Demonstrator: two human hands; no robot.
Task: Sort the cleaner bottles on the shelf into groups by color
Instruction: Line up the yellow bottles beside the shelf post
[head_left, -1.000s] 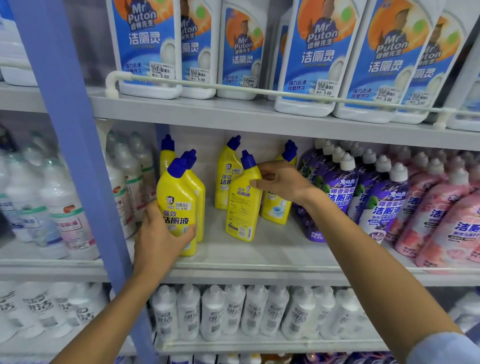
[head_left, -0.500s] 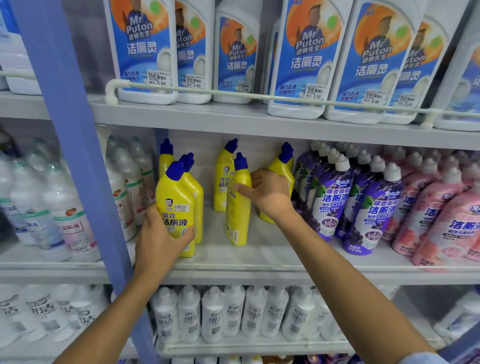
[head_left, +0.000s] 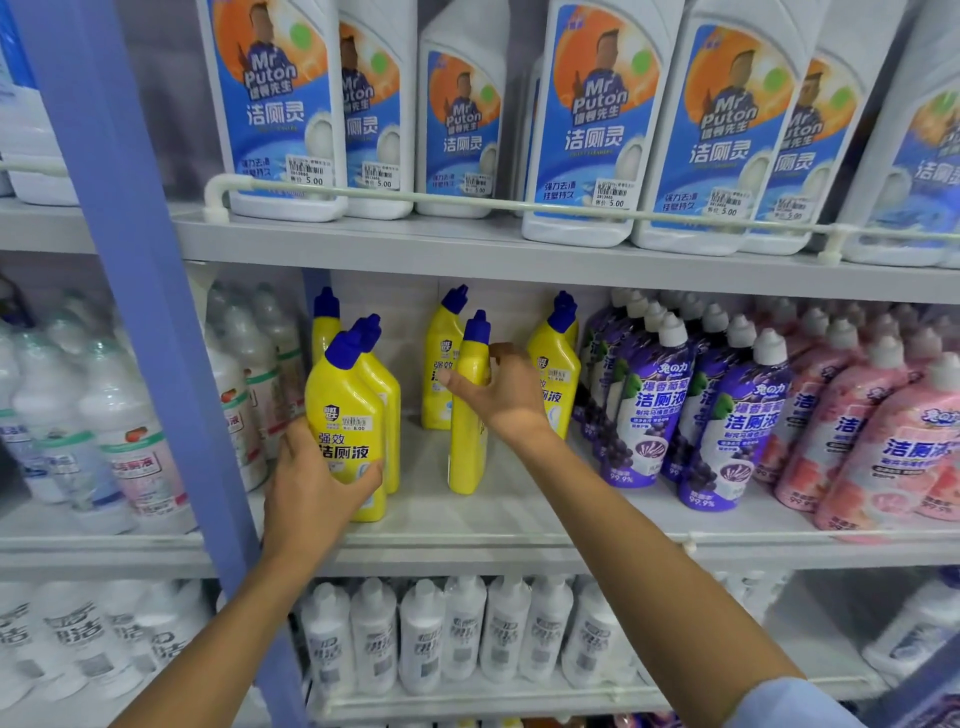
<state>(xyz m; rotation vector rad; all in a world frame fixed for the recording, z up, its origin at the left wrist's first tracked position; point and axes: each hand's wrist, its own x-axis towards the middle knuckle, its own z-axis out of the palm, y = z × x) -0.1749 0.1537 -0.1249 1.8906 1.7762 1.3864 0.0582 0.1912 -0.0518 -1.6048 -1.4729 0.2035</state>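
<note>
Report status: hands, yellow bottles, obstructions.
Left hand grips front yellow blue-capped plastic bottle. Right hand grips middle yellow bottle, side-on. Purple white-capped bottles stand close right.

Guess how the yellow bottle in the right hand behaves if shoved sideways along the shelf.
Likely tips: the yellow bottle is tall and narrow at its base. Probably stiff plastic: no dent shows under the right hand. Its glossy surface may slip.
</note>
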